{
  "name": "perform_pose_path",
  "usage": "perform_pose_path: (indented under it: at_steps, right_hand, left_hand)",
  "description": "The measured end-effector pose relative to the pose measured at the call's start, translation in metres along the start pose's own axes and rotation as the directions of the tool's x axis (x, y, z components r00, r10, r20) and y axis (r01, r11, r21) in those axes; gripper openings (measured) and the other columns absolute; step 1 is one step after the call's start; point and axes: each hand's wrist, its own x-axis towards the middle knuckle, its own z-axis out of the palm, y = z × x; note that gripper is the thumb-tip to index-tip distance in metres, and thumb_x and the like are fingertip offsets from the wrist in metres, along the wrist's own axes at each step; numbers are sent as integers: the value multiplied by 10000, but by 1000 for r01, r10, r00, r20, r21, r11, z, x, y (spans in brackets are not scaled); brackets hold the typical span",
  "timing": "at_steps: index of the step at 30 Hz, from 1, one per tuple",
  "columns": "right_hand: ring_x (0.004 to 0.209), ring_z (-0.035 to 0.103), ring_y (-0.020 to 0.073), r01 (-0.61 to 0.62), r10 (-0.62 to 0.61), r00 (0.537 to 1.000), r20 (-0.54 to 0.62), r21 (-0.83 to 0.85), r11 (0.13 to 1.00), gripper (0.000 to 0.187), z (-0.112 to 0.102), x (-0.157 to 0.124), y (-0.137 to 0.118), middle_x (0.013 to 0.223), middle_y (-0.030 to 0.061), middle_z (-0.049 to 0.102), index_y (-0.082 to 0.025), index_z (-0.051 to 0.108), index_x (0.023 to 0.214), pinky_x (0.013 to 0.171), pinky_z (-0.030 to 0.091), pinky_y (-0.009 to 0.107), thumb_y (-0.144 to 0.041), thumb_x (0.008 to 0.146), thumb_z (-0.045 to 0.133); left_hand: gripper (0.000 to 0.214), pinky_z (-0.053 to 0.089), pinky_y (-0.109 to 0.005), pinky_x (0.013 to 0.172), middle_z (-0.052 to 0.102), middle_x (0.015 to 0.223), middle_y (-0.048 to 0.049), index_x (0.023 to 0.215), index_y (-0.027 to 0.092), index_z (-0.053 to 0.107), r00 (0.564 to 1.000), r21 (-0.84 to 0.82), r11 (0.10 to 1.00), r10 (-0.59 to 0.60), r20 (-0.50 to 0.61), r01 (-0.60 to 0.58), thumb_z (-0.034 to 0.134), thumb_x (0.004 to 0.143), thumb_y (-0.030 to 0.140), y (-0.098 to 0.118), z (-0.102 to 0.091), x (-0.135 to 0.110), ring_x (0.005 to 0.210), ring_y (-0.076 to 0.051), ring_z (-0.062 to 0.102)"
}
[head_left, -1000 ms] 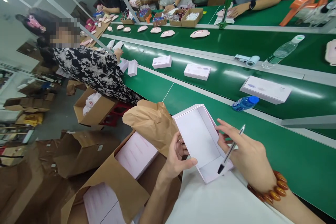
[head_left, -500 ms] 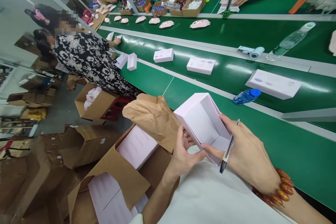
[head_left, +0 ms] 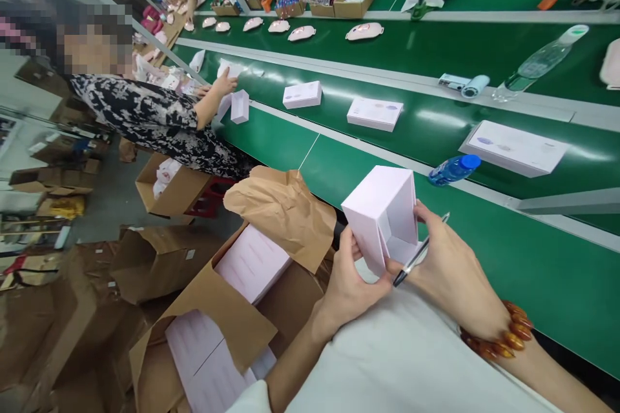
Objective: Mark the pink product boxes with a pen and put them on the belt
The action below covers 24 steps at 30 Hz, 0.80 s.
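An open pale pink box (head_left: 378, 213) stands tilted on its end at the near edge of the green table (head_left: 533, 284), its hollow side turned to the right. My left hand (head_left: 351, 281) grips the box at its lower left corner. My right hand (head_left: 453, 268), with an amber bead bracelet (head_left: 504, 342) on the wrist, is closed on the box's right side and also holds a pen (head_left: 419, 251) between its fingers.
An opened brown carton (head_left: 227, 310) of pink boxes sits to my left below the table. A blue bottle (head_left: 453, 170) lies just beyond. Closed white boxes (head_left: 374, 113) ride the green conveyor (head_left: 436, 135). A person in a patterned top (head_left: 145, 119) works at left; others sit across.
The box has been turned from lying open-side up to standing on its end, and raised a little. Both hands shifted with it. The person at left has reached toward the conveyor.
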Motion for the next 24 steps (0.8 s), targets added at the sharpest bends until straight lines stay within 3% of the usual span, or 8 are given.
perform_pose_path:
  at_steps: [6, 12, 15, 18, 20, 24]
  right_hand:
    - [1215, 746, 433, -190, 172, 978, 120, 166, 968, 918, 4, 11, 6, 1383, 223, 755, -127, 589, 1457, 979, 617, 520, -490, 632, 763]
    - [1090, 782, 404, -172, 148, 984, 95, 337, 926, 907, 9, 17, 9, 1353, 177, 775, -171, 634, 1436, 931, 615, 525, -534, 622, 802]
    - [1173, 767, 418, -155, 124, 987, 98, 432, 889, 868, 7, 15, 7, 1356, 165, 778, -197, 652, 1403, 968, 613, 539, -478, 610, 868]
    - [1260, 738, 405, -128, 40, 985, 165, 565, 815, 799, 5, 10, 5, 1351, 170, 781, -199, 658, 1351, 1083, 578, 564, -420, 626, 909]
    - [1261, 740, 395, -135, 47, 987, 156, 623, 770, 780, 5, 7, 4, 1360, 176, 776, -202, 654, 1330, 1102, 577, 576, -415, 632, 928]
    - [1280, 725, 429, -149, 142, 988, 61, 624, 767, 887, -1, 3, 5, 1379, 181, 763, -206, 645, 1376, 1114, 568, 640, -455, 588, 966]
  left_hand:
    - [964, 616, -503, 1057, 717, 1372, -111, 1576, 277, 385, 1000, 117, 993, -9, 24, 6, 870, 746, 205, 3, 2, 3, 1220, -305, 738]
    - [924, 580, -499, 1079, 653, 1437, -127, 1541, 286, 366, 998, 78, 996, 47, 34, -50, 875, 770, 239, -2, -6, 11, 1268, -304, 692]
    - [1088, 523, -543, 1155, 575, 1505, -144, 1539, 291, 351, 982, -95, 994, 63, 178, -47, 991, 664, 379, -7, -21, 30, 1401, -367, 588]
    - [1223, 533, -577, 1123, 611, 1419, -125, 1500, 278, 428, 952, -193, 981, 33, 303, 28, 1080, 484, 465, -8, -33, 51, 1343, -408, 601]
    - [1226, 526, -586, 1125, 640, 1370, -107, 1461, 270, 489, 954, -189, 981, 23, 299, 35, 1105, 415, 441, -6, -36, 60, 1302, -408, 620]
    - [1143, 514, -554, 1158, 681, 1354, -91, 1442, 268, 560, 974, -211, 977, 28, 225, 21, 1092, 437, 385, -1, -43, 65, 1321, -391, 624]
